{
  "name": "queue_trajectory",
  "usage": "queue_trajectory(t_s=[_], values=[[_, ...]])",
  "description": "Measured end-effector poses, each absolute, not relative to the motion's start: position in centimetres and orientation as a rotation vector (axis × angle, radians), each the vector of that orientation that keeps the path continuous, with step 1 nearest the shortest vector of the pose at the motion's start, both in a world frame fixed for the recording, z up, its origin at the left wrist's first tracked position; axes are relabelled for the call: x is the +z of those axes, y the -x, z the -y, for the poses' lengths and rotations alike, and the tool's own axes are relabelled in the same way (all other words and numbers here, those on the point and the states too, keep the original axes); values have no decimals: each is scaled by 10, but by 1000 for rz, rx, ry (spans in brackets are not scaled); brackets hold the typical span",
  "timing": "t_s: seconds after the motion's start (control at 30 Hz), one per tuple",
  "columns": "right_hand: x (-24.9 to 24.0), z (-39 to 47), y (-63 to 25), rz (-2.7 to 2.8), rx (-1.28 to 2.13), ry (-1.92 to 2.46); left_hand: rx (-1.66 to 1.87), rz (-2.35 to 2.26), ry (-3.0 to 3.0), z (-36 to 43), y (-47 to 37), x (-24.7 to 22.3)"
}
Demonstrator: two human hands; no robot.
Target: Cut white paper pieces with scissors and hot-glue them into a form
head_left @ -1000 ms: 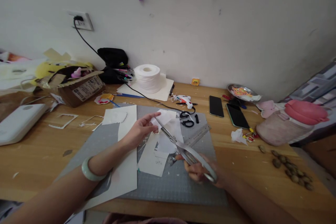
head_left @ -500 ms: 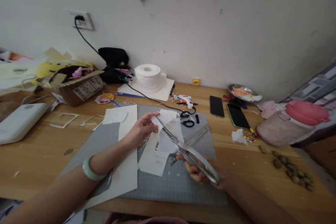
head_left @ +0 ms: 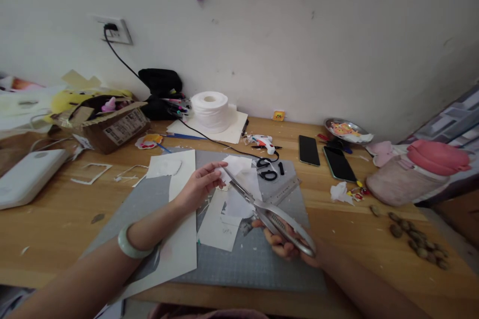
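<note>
My left hand, with a pale bangle on the wrist, pinches a small piece of white paper at its fingertips. Large silver scissors point up and left, their blades parted at that paper. My right hand is wrapped round the scissors' handles. Beneath them, white paper sheets overlap on a grey cutting mat. A long white card lies under my left forearm.
Black-handled scissors, a ruler and a glue gun lie beyond the sheets. Two phones and a metal bowl are at the back right. A paper roll and cardboard box stand behind.
The paper at my left fingertips shows less now, and the fingers have shifted slightly. The scissors and my right hand have moved very little. The camera view has shifted slightly.
</note>
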State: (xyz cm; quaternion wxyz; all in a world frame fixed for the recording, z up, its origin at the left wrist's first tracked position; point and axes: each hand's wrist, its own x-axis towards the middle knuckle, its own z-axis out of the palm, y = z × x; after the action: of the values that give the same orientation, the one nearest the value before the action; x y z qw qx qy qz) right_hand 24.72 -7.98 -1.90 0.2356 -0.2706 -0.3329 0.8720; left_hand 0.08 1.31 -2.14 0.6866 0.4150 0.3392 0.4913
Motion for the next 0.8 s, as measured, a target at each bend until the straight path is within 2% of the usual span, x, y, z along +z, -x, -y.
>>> queue_trajectory(t_s=[0.8], values=[[-21,78,-247,964,2378,763,1102,-1030,-1123,-8,-6,-10]])
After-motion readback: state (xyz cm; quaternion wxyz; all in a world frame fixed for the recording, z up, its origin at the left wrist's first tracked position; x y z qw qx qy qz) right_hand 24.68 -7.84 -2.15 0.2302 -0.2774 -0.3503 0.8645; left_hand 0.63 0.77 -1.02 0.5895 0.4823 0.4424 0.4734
